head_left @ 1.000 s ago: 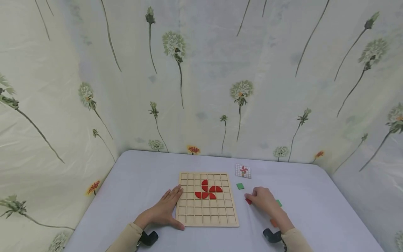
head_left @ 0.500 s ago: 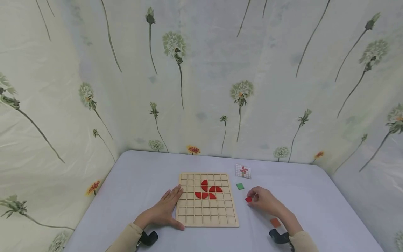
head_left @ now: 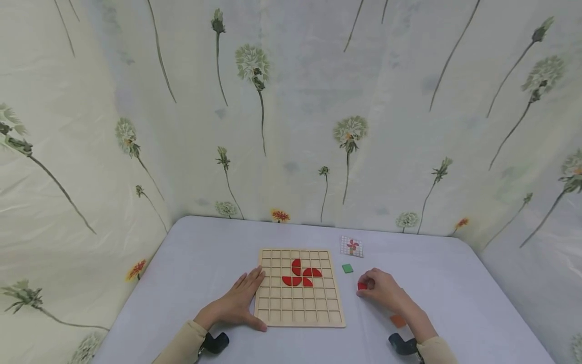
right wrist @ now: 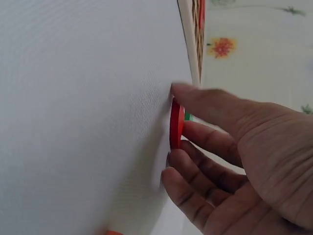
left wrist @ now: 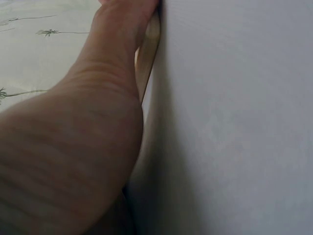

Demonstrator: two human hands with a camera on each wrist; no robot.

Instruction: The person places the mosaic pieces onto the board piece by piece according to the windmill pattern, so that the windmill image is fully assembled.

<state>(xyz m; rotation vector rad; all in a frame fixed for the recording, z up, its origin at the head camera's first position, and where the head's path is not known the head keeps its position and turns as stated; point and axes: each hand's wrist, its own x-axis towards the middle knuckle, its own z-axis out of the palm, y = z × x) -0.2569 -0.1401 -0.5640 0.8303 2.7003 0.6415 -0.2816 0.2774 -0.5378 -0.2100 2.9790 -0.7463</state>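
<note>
A square wooden grid board [head_left: 277, 305] lies on the table, with several curved red pieces [head_left: 296, 271] forming a pinwheel in its cells. My left hand [head_left: 236, 306] rests along the board's left edge, thumb spread toward the near corner and fingers straight. To the right of the board, my right hand [head_left: 384, 292] pinches a small red piece [right wrist: 176, 125] between thumb and fingers, low over the table. The piece stands on edge in the right wrist view; its full outline is partly covered by the fingers. In the left wrist view, the board's wooden edge [left wrist: 146, 58] shows beside the thumb.
A green square tile [head_left: 347, 268] lies right of the board. Behind it is a card [head_left: 352, 246] printed with a red pinwheel on a grid. An orange tile [head_left: 398, 321] sits by the right forearm. Floral cloth [head_left: 291, 111] hangs behind the table [head_left: 204, 258].
My right hand has shifted slightly right and turned, with the red piece now pinched. The forearm now hides a second green tile and uncovers more of the orange one. My left hand stays still.
</note>
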